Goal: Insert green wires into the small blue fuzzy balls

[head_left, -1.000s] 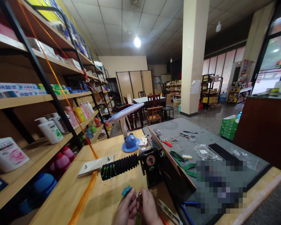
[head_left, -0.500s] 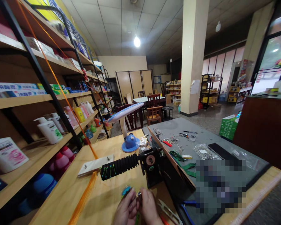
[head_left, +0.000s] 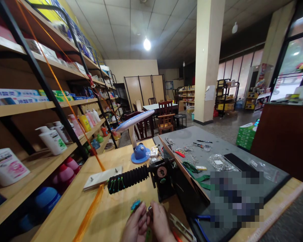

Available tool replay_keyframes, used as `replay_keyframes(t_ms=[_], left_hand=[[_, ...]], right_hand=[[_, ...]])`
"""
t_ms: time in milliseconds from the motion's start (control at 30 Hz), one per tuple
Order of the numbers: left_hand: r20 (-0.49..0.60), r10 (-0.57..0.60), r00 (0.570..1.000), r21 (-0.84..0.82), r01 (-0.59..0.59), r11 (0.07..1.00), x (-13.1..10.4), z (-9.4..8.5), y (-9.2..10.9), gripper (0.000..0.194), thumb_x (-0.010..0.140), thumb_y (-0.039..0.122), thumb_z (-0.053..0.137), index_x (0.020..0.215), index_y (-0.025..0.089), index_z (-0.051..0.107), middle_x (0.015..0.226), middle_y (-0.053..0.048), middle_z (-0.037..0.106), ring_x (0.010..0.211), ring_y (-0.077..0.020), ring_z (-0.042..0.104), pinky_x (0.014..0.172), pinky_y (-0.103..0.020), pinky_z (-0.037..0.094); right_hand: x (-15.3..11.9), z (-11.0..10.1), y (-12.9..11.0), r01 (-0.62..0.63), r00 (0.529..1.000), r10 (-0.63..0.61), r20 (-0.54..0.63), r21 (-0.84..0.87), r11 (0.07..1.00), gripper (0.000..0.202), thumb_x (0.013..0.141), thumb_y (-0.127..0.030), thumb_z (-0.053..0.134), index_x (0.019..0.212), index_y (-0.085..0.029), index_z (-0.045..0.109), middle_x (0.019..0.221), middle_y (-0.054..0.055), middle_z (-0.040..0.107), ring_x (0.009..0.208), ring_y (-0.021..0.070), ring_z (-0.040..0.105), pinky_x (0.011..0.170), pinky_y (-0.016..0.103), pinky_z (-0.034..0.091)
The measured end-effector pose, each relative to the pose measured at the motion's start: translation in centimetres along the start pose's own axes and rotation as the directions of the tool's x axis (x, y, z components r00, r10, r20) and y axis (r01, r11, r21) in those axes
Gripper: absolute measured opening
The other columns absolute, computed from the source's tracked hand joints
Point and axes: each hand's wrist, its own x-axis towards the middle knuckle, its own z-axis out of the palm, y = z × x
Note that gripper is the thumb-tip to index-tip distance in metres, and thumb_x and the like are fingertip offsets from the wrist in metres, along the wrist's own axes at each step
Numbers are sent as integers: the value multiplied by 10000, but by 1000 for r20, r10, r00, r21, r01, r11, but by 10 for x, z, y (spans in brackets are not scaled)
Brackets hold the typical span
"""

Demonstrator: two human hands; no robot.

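Observation:
Low in the head view, my left hand (head_left: 135,224) is closed, its fingers pinched round a small turquoise piece (head_left: 135,205) whose kind I cannot make out. A bit of green shows beneath, between the hands. Right beside it, my right hand (head_left: 161,222) is also closed, thumb and finger pinching a small dark, shiny object (head_left: 150,209) too small to name. Beyond both hands, a black ridged roller (head_left: 131,178) with green threads across its left end juts from a black clamp-like machine (head_left: 163,173).
Orange threads (head_left: 91,213) run over the wooden table (head_left: 111,215) past a white bar (head_left: 102,178). A blue lamp (head_left: 140,154) stands behind. Thread snips (head_left: 180,225) and blue-handled pliers (head_left: 202,228) lie to the right. A grey mat (head_left: 189,134) bears small metal parts. Shelves (head_left: 88,132) line the left.

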Motion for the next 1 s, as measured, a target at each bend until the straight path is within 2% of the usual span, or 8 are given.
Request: replay_keyframes(t_ms=[167,300,533,667,767,867,933,1000], left_hand=[[10,5,1000,-2,-5,1000,1,-2,0,181,781,60,728,691,169,616,555,34,634,439,-93,648,408,-132,477],[29,1,1000,4,-1,1000,1,-2,0,200,749,79,764,687,179,602,545,48,614,443,-96,643,396,-132,457],[-18,-13,1000,9,13,1000,-2,2,2,148,845,58,654,750,165,621,588,12,660,462,-92,653,427,-141,490],[42,-49,998,-47,51,998,2,0,1,185,807,84,708,716,182,580,538,51,593,400,-63,582,335,-104,365],[151,-93,984,-92,108,990,5,-4,2,255,789,140,745,658,184,530,500,82,521,303,-18,427,285,-105,233],[319,-169,933,-128,219,967,4,-9,6,332,784,209,767,606,181,487,450,116,393,274,6,288,294,-118,166],[390,-212,896,-157,292,943,2,-11,9,328,796,222,756,613,178,488,469,110,385,294,6,298,314,-122,144],[400,-247,883,-183,341,922,-2,-12,11,268,828,211,718,654,171,518,526,86,446,317,6,317,328,-128,129]], right_hand=[[1,-1,-1,-95,995,94,36,30,995,380,918,-423,519,650,-184,641,613,25,621,654,191,587,625,262,433],[2,-1,-2,-98,994,97,44,43,994,363,900,-423,540,631,-195,626,576,8,593,639,186,580,606,251,430],[1,2,-4,-111,993,108,42,66,992,394,907,-431,510,620,-193,635,563,19,585,626,196,575,595,269,421],[0,5,-2,-117,993,114,42,79,990,517,950,-494,409,588,-189,618,543,26,577,574,184,551,547,265,393],[0,0,-4,-86,996,83,46,66,994,619,974,-553,316,563,-185,598,522,22,571,538,168,543,515,255,359],[3,-20,-12,11,998,0,66,-155,988,616,979,-556,324,617,-172,642,557,39,627,541,174,580,504,260,315],[6,-37,-19,94,995,-75,61,-459,884,540,974,-496,387,669,-172,694,640,87,697,612,215,639,545,277,337],[10,-53,-25,127,991,-123,55,-675,727,434,962,-412,450,743,-169,733,768,141,741,735,263,683,618,297,390]])
